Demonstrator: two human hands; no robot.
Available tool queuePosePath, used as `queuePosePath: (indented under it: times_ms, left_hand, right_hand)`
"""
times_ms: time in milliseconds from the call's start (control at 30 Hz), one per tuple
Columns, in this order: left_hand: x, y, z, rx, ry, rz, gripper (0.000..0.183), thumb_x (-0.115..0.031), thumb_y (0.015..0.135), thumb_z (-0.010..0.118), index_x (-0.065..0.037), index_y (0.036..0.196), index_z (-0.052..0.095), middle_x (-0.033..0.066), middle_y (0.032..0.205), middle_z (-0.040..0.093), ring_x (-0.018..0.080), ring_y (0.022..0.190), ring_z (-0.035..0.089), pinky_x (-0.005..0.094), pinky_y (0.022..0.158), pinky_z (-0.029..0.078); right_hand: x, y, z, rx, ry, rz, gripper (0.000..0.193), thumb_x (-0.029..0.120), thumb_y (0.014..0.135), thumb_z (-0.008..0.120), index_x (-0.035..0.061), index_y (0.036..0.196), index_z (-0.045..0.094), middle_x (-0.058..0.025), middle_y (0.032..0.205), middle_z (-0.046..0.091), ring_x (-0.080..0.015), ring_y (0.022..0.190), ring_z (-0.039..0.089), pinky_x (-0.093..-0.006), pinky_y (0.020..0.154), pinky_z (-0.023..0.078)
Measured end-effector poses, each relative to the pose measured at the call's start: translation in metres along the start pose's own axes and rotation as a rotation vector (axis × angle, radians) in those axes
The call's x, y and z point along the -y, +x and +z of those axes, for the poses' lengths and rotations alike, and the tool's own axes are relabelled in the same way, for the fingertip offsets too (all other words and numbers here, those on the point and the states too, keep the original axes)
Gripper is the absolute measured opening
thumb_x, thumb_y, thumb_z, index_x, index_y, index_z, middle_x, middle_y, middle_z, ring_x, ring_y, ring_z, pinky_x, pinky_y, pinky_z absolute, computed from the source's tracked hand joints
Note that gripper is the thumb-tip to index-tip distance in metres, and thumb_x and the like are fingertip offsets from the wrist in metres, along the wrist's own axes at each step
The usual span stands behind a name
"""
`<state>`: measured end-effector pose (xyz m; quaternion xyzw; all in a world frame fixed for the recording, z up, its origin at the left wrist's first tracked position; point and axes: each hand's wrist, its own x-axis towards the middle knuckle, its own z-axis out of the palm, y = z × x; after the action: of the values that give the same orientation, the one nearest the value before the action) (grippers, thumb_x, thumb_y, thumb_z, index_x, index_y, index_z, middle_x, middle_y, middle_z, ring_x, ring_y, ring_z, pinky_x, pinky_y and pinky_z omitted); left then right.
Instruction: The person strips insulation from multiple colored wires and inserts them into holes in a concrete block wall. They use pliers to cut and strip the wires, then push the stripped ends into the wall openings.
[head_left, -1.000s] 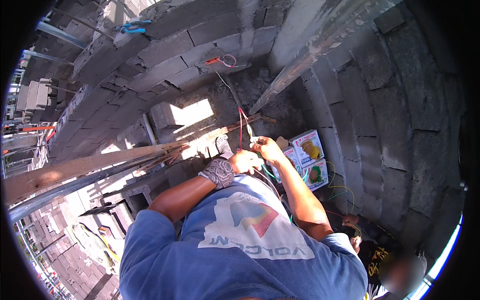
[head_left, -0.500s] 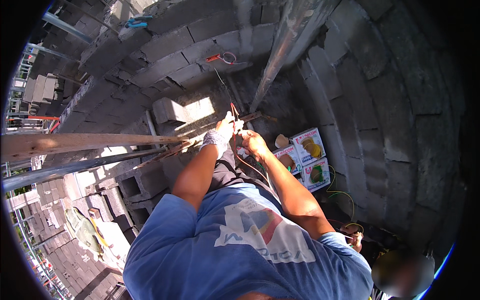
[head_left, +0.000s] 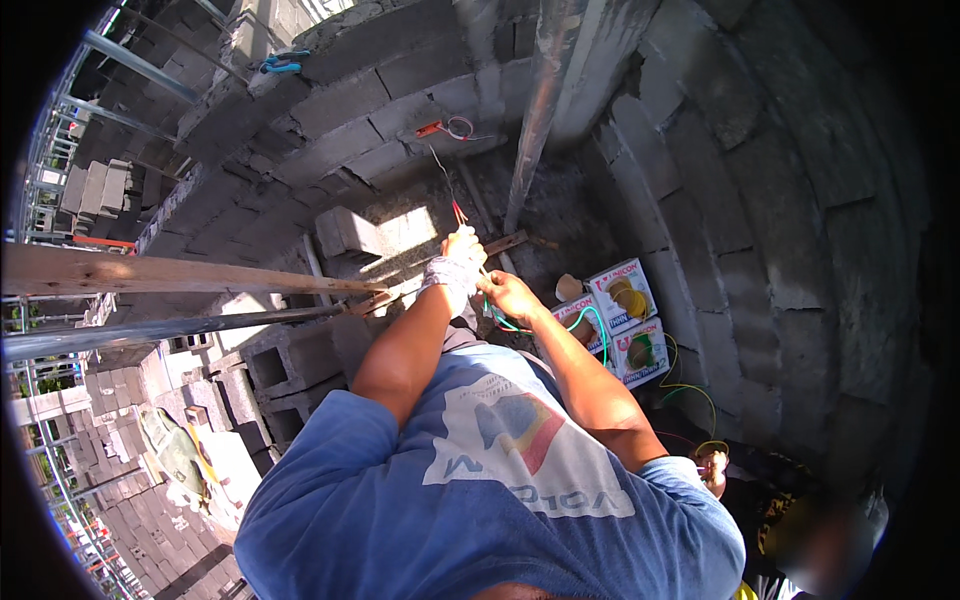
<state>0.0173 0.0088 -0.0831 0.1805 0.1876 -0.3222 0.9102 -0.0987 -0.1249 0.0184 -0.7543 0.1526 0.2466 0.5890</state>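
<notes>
My left hand (head_left: 462, 250), its wrist wrapped in light cloth, is closed around a bundle of electrical wires. The bundle's red-wrapped tip (head_left: 459, 212) sticks out beyond my fingers, joined to a thin grey wire (head_left: 443, 168) that runs toward the block wall. Just nearer and to the right, my right hand (head_left: 512, 296) is closed with its fingertips pinched on the wires. A green wire (head_left: 515, 326) hangs below it and loops toward the boxes. The exact grip of my fingertips is too small to make out.
Boxes of coiled wire (head_left: 640, 345) stand at the right. A co-worker's hand (head_left: 714, 470) holds yellow wire at lower right. A wooden beam (head_left: 180, 272) and metal pole (head_left: 180, 332) cross from the left. A metal post (head_left: 535, 130) rises ahead. Blue-handled pliers (head_left: 284, 64) lie on the wall.
My left hand has shifted slightly up with the wires. A green wire loop now shows beside my right forearm, and the reddish wire below my hands is no longer visible.
</notes>
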Motion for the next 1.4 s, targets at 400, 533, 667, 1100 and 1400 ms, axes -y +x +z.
queuePosePath:
  times_ms: [400, 533, 667, 1100, 1400]
  left_hand:
    - [0.029, 0.006, 0.009, -0.215, -0.025, 0.154, 0.032, -0.04, 0.107, 0.047, -0.012, 0.094, 0.054, -0.0031, 0.066, 0.043, 0.0121, 0.048, 0.036, 0.0289, 0.045, 0.033]
    - [0.019, 0.013, 0.012, -0.465, 0.178, 0.018, 0.059, -0.064, 0.105, 0.039, -0.009, 0.093, 0.056, -0.0036, 0.057, 0.038, 0.0125, 0.041, 0.035, 0.0299, 0.039, 0.032]
    - [0.009, 0.03, 0.019, -0.536, 0.241, -0.108, 0.067, -0.078, 0.095, 0.045, -0.013, 0.084, 0.054, -0.004, 0.054, 0.035, 0.0125, 0.04, 0.035, 0.0294, 0.037, 0.031]
    - [0.037, 0.053, 0.053, -0.546, 0.16, 0.022, 0.062, -0.065, 0.106, 0.036, -0.011, 0.078, 0.05, -0.0034, 0.053, 0.031, 0.013, 0.042, 0.027, 0.0314, 0.04, 0.025]
    - [-0.028, 0.042, -0.001, -0.515, 0.208, -0.007, 0.062, -0.058, 0.108, 0.036, -0.001, 0.099, 0.059, 0.0182, 0.099, 0.07, 0.0384, 0.087, 0.068, 0.0519, 0.084, 0.057]
  right_hand:
    - [-0.029, -0.003, 0.013, -0.257, 0.002, -0.045, 0.023, 0.027, 0.106, 0.052, 0.0098, 0.095, 0.062, 0.0038, 0.07, 0.052, -0.0083, 0.05, 0.043, -0.0275, 0.048, 0.041]
    - [-0.014, -0.015, 0.019, -0.177, 0.316, 0.213, 0.024, 0.023, 0.101, 0.053, 0.0037, 0.096, 0.066, -0.0042, 0.08, 0.064, -0.0164, 0.077, 0.059, -0.0361, 0.074, 0.047]
    - [0.004, -0.027, 0.014, -0.08, 0.505, 0.246, 0.018, 0.022, 0.104, 0.051, 0.0072, 0.095, 0.059, 0.0012, 0.068, 0.054, -0.0107, 0.053, 0.048, -0.0308, 0.049, 0.04]
    - [-0.002, -0.017, 0.025, -0.464, 0.149, 0.101, 0.028, 0.028, 0.107, 0.05, 0.0028, 0.098, 0.06, -0.0126, 0.077, 0.065, -0.027, 0.073, 0.065, -0.0426, 0.07, 0.05]
    - [-0.001, -0.019, 0.019, -0.09, 0.347, 0.287, 0.027, 0.028, 0.104, 0.053, 0.0054, 0.093, 0.063, -0.0036, 0.07, 0.058, -0.0176, 0.068, 0.057, -0.0356, 0.066, 0.046]
